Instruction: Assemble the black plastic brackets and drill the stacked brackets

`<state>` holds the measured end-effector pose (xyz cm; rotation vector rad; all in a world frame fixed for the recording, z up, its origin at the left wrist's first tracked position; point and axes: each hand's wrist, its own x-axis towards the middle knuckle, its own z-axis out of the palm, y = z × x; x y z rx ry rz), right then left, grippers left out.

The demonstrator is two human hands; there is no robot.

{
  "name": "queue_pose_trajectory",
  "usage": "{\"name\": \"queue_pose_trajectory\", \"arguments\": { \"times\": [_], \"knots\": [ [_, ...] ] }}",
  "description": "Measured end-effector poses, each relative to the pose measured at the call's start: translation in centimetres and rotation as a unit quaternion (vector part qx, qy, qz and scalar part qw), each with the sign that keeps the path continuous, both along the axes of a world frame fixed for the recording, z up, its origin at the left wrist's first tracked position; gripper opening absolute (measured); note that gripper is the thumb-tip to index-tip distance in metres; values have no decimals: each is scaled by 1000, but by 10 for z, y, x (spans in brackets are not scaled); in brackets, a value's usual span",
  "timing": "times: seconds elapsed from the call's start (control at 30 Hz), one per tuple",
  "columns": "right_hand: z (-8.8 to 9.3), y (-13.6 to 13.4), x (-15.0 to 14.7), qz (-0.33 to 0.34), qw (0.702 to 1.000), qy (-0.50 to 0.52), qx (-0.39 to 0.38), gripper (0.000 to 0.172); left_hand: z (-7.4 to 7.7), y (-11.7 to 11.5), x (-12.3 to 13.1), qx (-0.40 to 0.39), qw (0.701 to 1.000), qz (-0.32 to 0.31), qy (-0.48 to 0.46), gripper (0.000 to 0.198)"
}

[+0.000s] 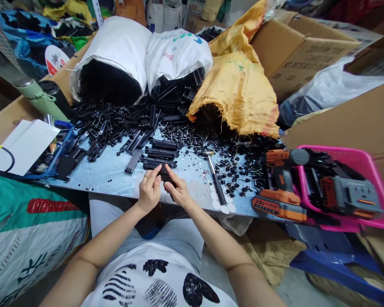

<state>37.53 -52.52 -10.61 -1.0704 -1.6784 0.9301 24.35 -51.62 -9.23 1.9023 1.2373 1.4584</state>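
Observation:
Near the table's front edge, my left hand (150, 187) and my right hand (176, 186) are closed together on a small black plastic part (164, 172). Fingers of both hands cover much of it, so its full shape is hidden. Just beyond my fingertips, several long black plastic pieces (161, 153) lie in a stacked row. A flat black strip (133, 162) rests to their left. On the right, a hammer (216, 179) with a black handle lies on the blue tabletop (192, 164), its head pointing away from me.
White sacks (115, 47) and a yellow sack (240, 94) spill black parts at the back. Loose pins (243, 166) spread right of the hammer. An orange cordless drill (280, 183) stands beside a pink basket (365, 157). At left are a blue tray (51, 170) and a green bottle (40, 98).

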Motion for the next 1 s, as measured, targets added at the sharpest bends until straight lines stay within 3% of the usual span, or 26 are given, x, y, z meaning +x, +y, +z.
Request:
{"name": "queue_pose_trajectory", "arguments": {
  "times": [0.13, 0.2, 0.27, 0.33, 0.37, 0.43, 0.5, 0.6, 0.67, 0.77, 0.83, 0.9, 0.93, 1.0],
  "knots": [
    [0, 40, 35, 83, 986, -144, 21, 46, -27, -11, -3, -195, 978, 5, -74, 41],
    [1, 79, 64, -1, 975, -217, 53, 42, -41, -19, -5, -240, 969, 12, -59, 48],
    [4, 124, 98, -190, 937, -285, 71, 42, -47, -26, -9, -200, 979, 39, 26, 54],
    [7, 166, 128, -368, 866, -338, 37, 50, -46, -27, -13, -112, 983, 43, 140, 54],
    [8, 184, 141, -421, 838, -347, 9, 56, -43, -25, -13, -70, 978, 17, 198, 54],
    [8, 208, 158, -456, 818, -348, -38, 64, -37, -17, -12, -15, 949, -80, 305, 53],
    [6, 218, 169, -430, 834, -344, -44, 61, -33, -8, -9, 8, 907, -159, 390, 49],
    [3, 202, 178, -392, 844, -365, -15, 52, -33, 3, -10, 20, 880, -180, 440, 41],
    [9, 172, 182, -404, 834, -376, 14, 47, -34, 7, -15, 23, 888, -168, 427, 36],
    [31, 104, 177, -427, 833, -343, 83, 37, -28, 13, -18, 30, 922, -133, 363, 39],
    [51, 56, 160, -375, 877, -284, 103, 31, -20, 21, -11, 45, 940, -106, 322, 49],
    [65, 17, 133, -288, 937, -185, 63, 28, -12, 29, 3, 56, 949, -97, 294, 49],
    [68, 3, 118, -248, 959, -130, 34, 29, -9, 32, 11, 57, 952, -111, 278, 43],
    [65, -14, 90, -214, 976, -33, 20, 39, -7, 31, 28, 42, 952, -188, 238, 30]
  ]
}}
